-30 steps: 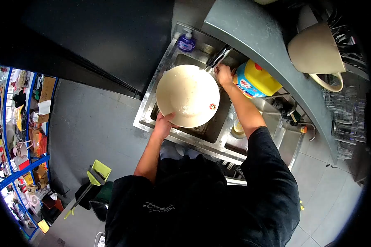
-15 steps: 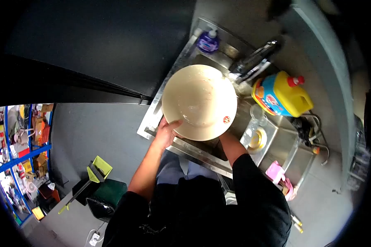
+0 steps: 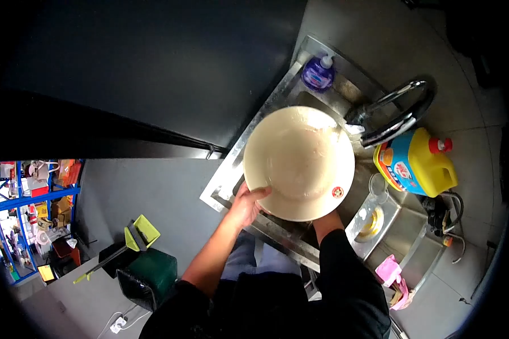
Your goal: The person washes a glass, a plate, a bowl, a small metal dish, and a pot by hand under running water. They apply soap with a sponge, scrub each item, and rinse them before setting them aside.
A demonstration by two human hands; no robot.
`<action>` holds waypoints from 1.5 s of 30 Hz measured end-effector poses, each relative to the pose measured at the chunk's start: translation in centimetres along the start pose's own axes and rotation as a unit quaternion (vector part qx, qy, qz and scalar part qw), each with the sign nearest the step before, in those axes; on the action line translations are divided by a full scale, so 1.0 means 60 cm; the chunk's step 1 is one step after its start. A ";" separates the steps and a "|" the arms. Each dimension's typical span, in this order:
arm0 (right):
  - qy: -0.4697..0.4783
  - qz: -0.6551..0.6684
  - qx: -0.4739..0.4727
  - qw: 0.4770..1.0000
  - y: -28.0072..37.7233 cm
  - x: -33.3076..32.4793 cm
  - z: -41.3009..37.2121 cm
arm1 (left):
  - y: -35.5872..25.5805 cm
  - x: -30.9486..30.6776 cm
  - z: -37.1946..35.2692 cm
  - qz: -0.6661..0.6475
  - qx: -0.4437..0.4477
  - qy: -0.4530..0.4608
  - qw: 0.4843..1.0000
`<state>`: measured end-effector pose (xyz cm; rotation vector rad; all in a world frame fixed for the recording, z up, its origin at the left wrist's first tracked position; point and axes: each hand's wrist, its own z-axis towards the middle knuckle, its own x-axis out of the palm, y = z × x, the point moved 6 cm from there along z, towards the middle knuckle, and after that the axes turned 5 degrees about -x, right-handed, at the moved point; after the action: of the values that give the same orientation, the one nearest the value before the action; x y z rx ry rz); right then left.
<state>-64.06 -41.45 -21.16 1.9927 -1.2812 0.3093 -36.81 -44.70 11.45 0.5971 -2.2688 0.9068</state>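
A large round cream bowl (image 3: 294, 164), wet and shiny, is held over the sink with its hollow side facing me. A small red round mark (image 3: 337, 192) shows near its rim. My left hand (image 3: 246, 204) grips the lower left edge, thumb on the inside and fingers behind it. My right hand goes behind the lower right of the bowl; only the wrist (image 3: 326, 224) shows, and its fingers are hidden. Beside the bowl's upper right edge is the chrome faucet (image 3: 398, 121), with a whitish streak of what looks like water at its mouth.
Around the metal sink (image 3: 223, 186) stand a purple pump bottle (image 3: 318, 74) and a yellow detergent jug (image 3: 421, 161). A clear cup (image 3: 378, 185), a yellow round item (image 3: 371, 222) and pink cloths (image 3: 389, 271) lie to the right. A green bin (image 3: 155, 275) and dustpan (image 3: 143, 232) stand lower left.
My view has shifted, so the sink, bowl and bottles appear farther right and lower. The bowl stays in my left hand, and my right hand remains behind it.
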 end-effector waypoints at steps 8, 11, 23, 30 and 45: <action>0.039 -0.184 -0.307 0.933 0.208 0.076 -0.136 | 0.006 0.009 -0.018 0.056 -0.025 -0.010 0.998; -0.051 -0.368 -0.374 0.850 0.316 0.089 -0.240 | 0.008 0.013 -0.028 0.093 -0.023 -0.035 0.995; 0.074 -0.725 -0.498 0.471 0.246 0.469 -0.435 | 0.053 0.066 0.011 0.097 -0.070 0.062 0.991; 0.059 -0.838 -0.405 0.362 0.275 0.548 -0.385 | 0.058 0.067 0.018 0.069 -0.094 0.081 0.990; 0.073 -0.817 -0.470 0.324 0.285 0.501 -0.457 | 0.051 0.066 0.030 0.088 -0.079 0.079 0.990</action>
<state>-59.66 -47.10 22.39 1.0984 1.0183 -1.0097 -42.08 -44.69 11.74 0.2494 -2.2484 0.8151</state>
